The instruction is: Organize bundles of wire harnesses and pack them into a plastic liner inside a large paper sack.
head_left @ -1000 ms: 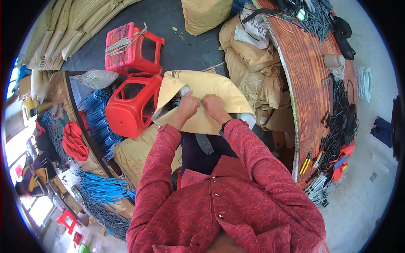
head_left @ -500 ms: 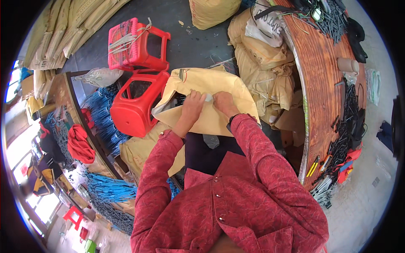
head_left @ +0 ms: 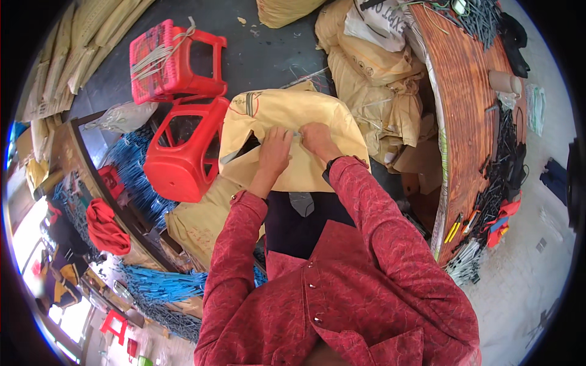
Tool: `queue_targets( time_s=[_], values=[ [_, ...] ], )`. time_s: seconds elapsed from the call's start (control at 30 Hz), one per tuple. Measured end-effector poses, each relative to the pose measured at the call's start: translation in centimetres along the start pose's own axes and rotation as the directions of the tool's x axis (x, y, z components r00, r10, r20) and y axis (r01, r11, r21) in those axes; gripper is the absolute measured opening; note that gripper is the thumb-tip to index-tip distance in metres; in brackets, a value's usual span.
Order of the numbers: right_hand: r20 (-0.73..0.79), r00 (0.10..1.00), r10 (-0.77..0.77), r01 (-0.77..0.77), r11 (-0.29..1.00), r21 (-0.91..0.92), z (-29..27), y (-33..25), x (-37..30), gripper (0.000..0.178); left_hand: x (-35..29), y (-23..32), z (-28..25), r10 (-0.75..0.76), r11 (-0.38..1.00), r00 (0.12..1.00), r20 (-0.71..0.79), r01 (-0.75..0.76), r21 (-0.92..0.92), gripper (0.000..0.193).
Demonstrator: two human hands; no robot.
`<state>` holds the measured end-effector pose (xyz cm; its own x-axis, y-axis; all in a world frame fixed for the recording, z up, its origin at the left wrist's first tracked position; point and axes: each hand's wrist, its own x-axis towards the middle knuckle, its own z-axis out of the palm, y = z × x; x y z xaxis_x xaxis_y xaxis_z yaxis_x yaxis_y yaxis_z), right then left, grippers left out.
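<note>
A person in a red jacket (head_left: pixel 348 274) sits bent over a tan sack (head_left: pixel 299 110), which lies across the lap, its mouth facing up. Right of the sack, a long wooden tabletop (head_left: pixel 458 91) curves past, strewn with black and grey parts. Between the two, just beside the sack, packed sacks (head_left: pixel 372 110) are heaped. Left of the sack stand two red stools (head_left: pixel 183 161); lower left, well apart from it, lies a spread of blue strips (head_left: pixel 162 283).

Both hands are at the middle of the sack's mouth, close together. The left hand (head_left: pixel 276 149) has its fingers bent over the edge, gripping it; the right hand (head_left: pixel 318 140) is closed in a loose fist on the same edge. A pale speck shows between them, too small to make out.

The work looks partway along, to my eye: the edges meet under the hands, while the mouth's left end gapes, dark inside. That gap is what is left to see; the right end I cannot judge.

Smallest, far right of the sack, are yellow-handled pliers (head_left: pixel 452 232).
</note>
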<state>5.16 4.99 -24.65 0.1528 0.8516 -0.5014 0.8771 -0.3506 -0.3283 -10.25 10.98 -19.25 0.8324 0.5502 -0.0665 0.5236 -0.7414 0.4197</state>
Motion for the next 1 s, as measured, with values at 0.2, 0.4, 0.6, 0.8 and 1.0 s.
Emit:
queue_targets(
  time_s=[0.2, 0.4, 0.6, 0.8, 1.0],
  values=[
    [0.007, 1.0, 0.026, -0.025, 0.998, -0.049, 0.9, 0.7, 0.1, 0.012, 2.0, -1.5, 3.7, -0.064, 0.996, 0.973, 0.223, 0.076, -0.045, 0.018],
    [-0.483, 0.875, -0.024, 0.171, 0.95, 0.263, 5.3, -0.8, 0.3, 0.009, -0.3, -4.4, 5.3, -0.101, 0.99, 0.895, 0.434, 0.135, -0.047, 0.047],
    [-0.225, 0.946, 0.232, -0.177, 0.955, 0.239, -1.1, -4.7, -3.9, 0.011, 1.9, -3.5, 2.6, 0.038, 0.999, 0.868, 0.496, -0.037, -0.012, 0.036],
    [-0.369, 0.868, 0.332, -0.149, 0.884, 0.444, -9.7, -6.4, -13.3, 0.017, 3.5, -3.7, 1.6, 0.212, 0.976, 0.845, 0.491, -0.161, -0.145, 0.03],
    [-0.663, 0.497, 0.56, -0.077, 0.789, 0.609, -11.6, 0.5, -33.2, 0.018, 4.1, -1.7, -0.7, 0.224, 0.969, 0.826, 0.518, -0.133, -0.208, 0.025]
  ],
)
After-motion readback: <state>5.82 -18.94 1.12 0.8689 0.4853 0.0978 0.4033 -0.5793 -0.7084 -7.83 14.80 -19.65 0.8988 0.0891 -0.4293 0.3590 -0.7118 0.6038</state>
